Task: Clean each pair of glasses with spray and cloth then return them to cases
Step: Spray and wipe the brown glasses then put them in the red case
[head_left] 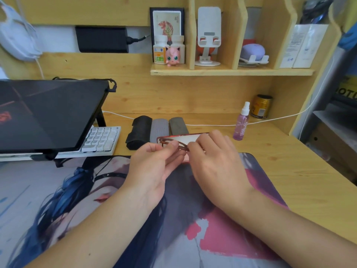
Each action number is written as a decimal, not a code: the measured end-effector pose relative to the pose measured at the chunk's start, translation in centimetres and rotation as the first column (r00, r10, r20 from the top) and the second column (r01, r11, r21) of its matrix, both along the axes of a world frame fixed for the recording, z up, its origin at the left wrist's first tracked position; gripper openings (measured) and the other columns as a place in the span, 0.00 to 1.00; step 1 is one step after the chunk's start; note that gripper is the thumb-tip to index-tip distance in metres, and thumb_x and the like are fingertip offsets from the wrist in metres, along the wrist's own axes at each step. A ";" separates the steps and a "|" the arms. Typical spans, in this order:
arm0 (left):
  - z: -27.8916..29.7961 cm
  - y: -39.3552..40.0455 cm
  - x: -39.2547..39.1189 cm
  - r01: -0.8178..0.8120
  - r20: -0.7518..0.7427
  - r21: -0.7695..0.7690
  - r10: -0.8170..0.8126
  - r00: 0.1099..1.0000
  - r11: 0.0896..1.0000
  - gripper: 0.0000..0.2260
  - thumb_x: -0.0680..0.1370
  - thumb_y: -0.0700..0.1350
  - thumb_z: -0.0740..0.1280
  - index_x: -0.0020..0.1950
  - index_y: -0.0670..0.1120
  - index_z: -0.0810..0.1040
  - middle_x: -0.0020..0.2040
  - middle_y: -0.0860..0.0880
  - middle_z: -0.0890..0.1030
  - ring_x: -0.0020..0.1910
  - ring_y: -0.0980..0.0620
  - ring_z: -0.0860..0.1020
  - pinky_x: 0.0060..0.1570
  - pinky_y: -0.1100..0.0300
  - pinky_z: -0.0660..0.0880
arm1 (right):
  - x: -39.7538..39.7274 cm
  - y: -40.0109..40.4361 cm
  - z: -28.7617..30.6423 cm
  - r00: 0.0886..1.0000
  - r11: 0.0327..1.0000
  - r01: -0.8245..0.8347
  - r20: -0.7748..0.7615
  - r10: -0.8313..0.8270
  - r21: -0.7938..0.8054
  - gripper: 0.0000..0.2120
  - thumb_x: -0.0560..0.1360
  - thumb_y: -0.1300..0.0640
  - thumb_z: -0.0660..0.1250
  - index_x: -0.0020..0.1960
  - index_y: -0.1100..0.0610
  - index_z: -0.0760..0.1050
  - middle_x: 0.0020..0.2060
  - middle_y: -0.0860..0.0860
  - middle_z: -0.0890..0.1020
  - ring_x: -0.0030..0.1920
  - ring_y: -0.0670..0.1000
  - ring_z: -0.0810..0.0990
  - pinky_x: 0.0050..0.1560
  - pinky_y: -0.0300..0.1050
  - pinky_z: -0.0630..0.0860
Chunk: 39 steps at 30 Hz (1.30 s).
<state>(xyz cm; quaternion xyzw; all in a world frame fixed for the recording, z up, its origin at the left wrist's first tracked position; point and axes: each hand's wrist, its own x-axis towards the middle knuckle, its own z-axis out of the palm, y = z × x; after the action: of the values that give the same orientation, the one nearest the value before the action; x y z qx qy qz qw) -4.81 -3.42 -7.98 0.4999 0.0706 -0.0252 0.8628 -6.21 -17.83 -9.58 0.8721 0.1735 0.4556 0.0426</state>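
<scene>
1. A printed desk mat (58, 200) covers the near part of the wooden surface (289, 171), and both forearms reach over it from the near edge.
2. The left hand (154, 167) pinches the reddish-brown glasses (173, 145) between thumb and fingers (173, 144), its palm turned up.
3. The right hand (216, 161) meets it from the right, its fingers curled onto the right end of the same frame.
4. The glasses are held just above an open red case (185, 139), which lies at the far edge of the mat; its pale lining shows behind the frame.
5. Just beyond the open case, three closed cases stand side by side: a black case (138, 132), a light grey case (159, 128) and a darker grey case (177, 125).
6. To the right, well apart from the hands, a pink spray bottle (241, 122) stands upright, with a gold can (261, 106) farther back.
7. On the left are a white keyboard (100, 139) and a raised dark laptop (48, 113).
</scene>
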 end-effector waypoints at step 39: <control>-4.8 4.4 6.3 -0.049 0.260 0.887 -0.407 0.876 0.460 0.33 0.75 0.53 0.74 0.75 0.60 0.61 0.66 0.57 0.70 0.60 0.60 0.74 0.50 0.70 0.70 | 5.9 -8.5 -2.5 0.776 0.782 0.072 -0.528 0.346 0.619 0.32 0.76 0.48 0.71 0.77 0.50 0.65 0.66 0.47 0.72 0.62 0.44 0.74 0.64 0.48 0.74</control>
<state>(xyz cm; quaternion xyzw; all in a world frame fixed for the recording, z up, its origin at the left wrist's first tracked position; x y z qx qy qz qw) 1.49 0.98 -12.74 0.8639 -0.1768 0.0336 0.4704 -0.35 -26.32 -12.08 0.9213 0.0886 0.1785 -0.3339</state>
